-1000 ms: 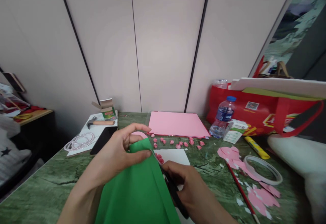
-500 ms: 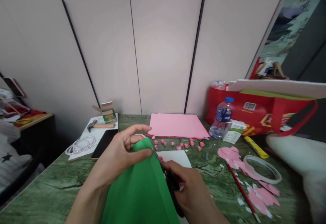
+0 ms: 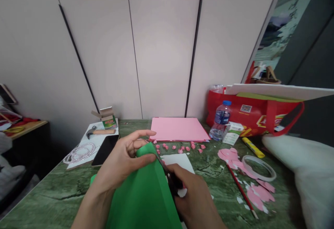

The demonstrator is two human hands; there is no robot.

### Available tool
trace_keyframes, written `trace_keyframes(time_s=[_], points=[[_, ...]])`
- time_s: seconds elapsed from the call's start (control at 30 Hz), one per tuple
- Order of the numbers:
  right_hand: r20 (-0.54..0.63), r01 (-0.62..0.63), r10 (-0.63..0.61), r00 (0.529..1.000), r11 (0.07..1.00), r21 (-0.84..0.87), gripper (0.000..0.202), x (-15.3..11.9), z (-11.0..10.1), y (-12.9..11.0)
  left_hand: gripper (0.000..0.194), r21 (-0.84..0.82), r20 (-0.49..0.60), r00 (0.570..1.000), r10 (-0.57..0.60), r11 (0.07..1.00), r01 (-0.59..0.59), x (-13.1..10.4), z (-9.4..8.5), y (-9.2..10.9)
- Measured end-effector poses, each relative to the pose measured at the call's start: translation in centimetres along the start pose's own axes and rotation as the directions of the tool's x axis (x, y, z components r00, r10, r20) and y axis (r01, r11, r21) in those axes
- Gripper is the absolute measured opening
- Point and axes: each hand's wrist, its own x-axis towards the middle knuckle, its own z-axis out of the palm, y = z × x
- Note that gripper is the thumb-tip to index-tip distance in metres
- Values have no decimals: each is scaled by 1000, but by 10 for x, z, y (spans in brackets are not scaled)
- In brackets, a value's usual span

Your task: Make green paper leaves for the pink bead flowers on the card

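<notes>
I see the left hand pinching the far end of the green paper over the table, its long right edge running back toward the person, beside scissors gripped in the nearer right hand.

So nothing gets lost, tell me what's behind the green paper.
Behind the green paper, part of a white sheet and small pink pieces show. The paper and right hand hide the rest of the sheet.

Pale wall panels with dark strips stand behind the green marbled worktop; a wooden surface shows far left.
</notes>
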Motion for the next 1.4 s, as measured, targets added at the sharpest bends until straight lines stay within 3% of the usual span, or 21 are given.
trace_keyframes(time_s=[0.27, 0.53, 0.77, 1.0, 1.2, 1.3, 1.4], points=[[-7, 0, -1, 1000, 998, -62, 38, -4, -5, -5, 44, 42, -25, 1000, -10, 999, 11, 1, 4, -1], [-25, 0, -3, 1000, 992, -124, 44, -4, -4, -4, 37, 40, 26, 999, 23, 999, -24, 0, 5, -3], [-76, -8, -2, 997, 990, -139, 29, -5, 2, -4, 25, 33, 10, 1000, 8, 999, -9, 0, 8, -4], [-56, -95, 99, 994, 993, 73, 20, -9, 9, -1, 19, -1, 27, 1000, 6, 1000, -6, 4, 14, -5], [-22, -188, 199, 980, 953, 237, 16, -11, 10, 7, 22, 62, 39, 998, -45, 997, 42, 9, 16, -8], [-22, -238, 263, 964, 900, 365, 5, -12, 4, 11, 23, 122, 38, 998, -57, 991, 52, 13, 17, -12], [55, -262, 278, 959, 795, 547, 17, -10, -10, 14, 22, 213, 21, 999, -34, 977, 28, 16, 19, -15]])
